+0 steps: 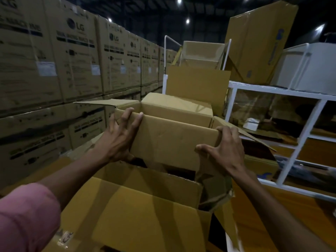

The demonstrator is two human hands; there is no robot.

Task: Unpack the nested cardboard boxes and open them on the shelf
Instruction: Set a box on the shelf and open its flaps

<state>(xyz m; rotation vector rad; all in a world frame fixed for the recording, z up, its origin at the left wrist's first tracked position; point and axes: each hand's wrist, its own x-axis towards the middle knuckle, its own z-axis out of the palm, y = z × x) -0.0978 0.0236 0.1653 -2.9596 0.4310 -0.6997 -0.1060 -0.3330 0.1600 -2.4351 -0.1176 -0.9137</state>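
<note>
Nearest me, a large open brown cardboard carton (145, 206) stands with its flaps spread, and a smaller plain brown cardboard box (174, 140) is held just above its dark opening, its own top open. Both bare hands clamp that smaller box: the left hand (118, 139) curls fingers over its top-left rim, the right hand (225, 148) grips its right corner. Behind stand another open brown box (198, 82), a white metal shelf frame (272, 88), and stacked printed cartons (72, 60) at left.
</note>
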